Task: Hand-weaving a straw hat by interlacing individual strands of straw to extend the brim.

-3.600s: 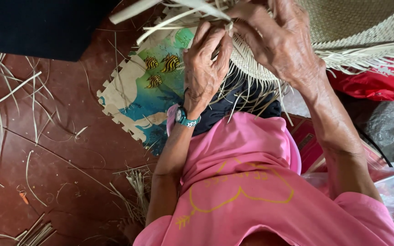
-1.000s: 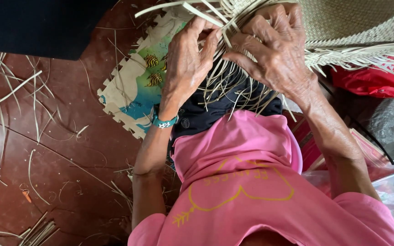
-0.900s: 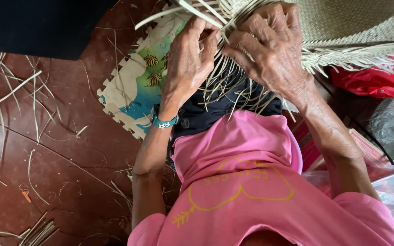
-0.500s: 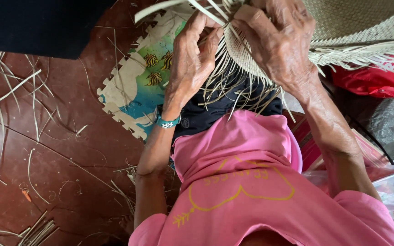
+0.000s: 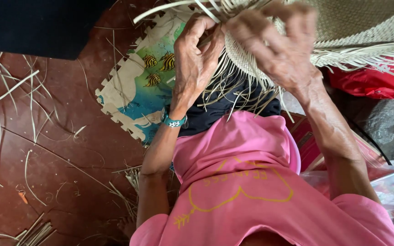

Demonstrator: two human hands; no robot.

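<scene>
A half-woven straw hat lies over my lap at the top right, its loose pale strands hanging from the unfinished edge. My left hand, with a teal bracelet at the wrist, pinches a few of those strands at the hat's edge. My right hand is blurred with motion and grips the woven edge and strands just beside the left. Both hands work the same spot of the rim, fingertips almost touching.
A foam puzzle mat with fish pictures lies on the dark red floor. Cut straw scraps are scattered at left and a bundle at the bottom. A red bag and clear plastic sit at right.
My hands have shifted slightly along the hat's edge while plaiting; the right hand moved up and right, the left fingers closed on strands nearer the rim.
</scene>
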